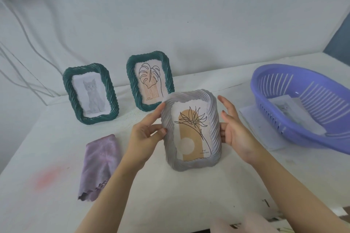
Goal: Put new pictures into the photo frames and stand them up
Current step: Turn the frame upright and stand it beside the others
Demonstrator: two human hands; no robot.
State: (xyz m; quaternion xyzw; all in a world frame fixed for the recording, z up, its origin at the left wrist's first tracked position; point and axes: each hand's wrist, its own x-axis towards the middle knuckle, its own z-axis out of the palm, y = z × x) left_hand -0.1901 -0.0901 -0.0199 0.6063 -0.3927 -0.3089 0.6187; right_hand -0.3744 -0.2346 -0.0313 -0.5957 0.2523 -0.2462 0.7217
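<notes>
I hold a grey twisted-rim photo frame (pixel 191 130) above the white table, front toward me, with a line-drawn flower on an orange arch inside. My left hand (pixel 145 134) pinches its left edge, thumb on the front. My right hand (pixel 233 126) grips its right edge with the thumb, fingers partly spread behind. Two dark green frames stand upright at the back: one with a grey kitten picture (pixel 91 93) on the left, one with a leaf drawing (pixel 150 80) beside it.
A folded purple cloth (pixel 100 166) lies on the table (pixel 170 195) left of my left arm. A purple slotted plastic basket (pixel 303 106) sits at the right, holding printed pictures, with white paper (pixel 265 130) under it. A white sheet backs the scene.
</notes>
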